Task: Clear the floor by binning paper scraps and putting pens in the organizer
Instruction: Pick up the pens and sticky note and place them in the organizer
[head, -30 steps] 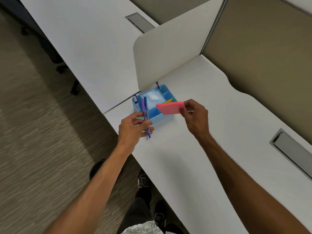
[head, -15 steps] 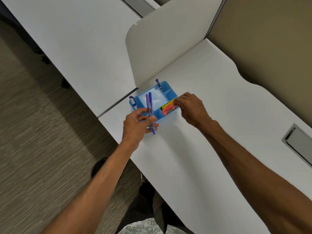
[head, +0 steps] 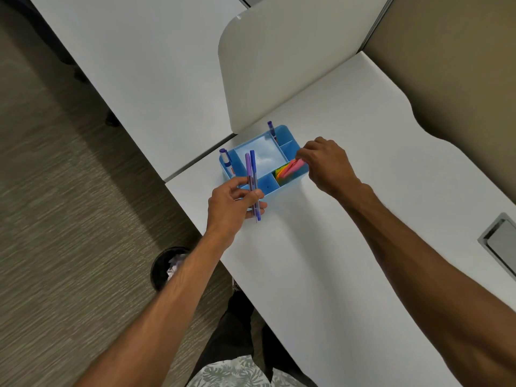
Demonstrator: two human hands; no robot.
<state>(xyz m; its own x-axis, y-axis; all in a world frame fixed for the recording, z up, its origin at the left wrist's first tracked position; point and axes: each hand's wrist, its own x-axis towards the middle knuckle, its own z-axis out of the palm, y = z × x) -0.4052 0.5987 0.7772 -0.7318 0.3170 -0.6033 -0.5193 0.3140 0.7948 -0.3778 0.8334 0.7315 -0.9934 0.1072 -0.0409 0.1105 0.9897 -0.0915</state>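
Note:
A light blue desk organizer [head: 290,183] with several compartments sits at the desk's near left corner. My left hand [head: 231,203] grips two purple pens [head: 252,174] upright just in front of the organizer. My right hand [head: 325,163] pinches a pink sticky-note pad [head: 295,166] that sits tilted in the organizer's right compartment on top of yellow and orange notes. One marker [head: 226,160] stands in the left slot and another pen [head: 271,129] in the back slot.
A white desk [head: 349,247] carries the organizer, with a curved white divider panel [head: 279,65] behind it. A black waste bin [head: 167,268] holding crumpled paper stands on the carpet below my left forearm. A grey cable hatch [head: 499,244] is set in the desk at right.
My right hand has lowered the pink pad from above the organizer into its right compartment. My left hand still holds the two pens at about the same spot.

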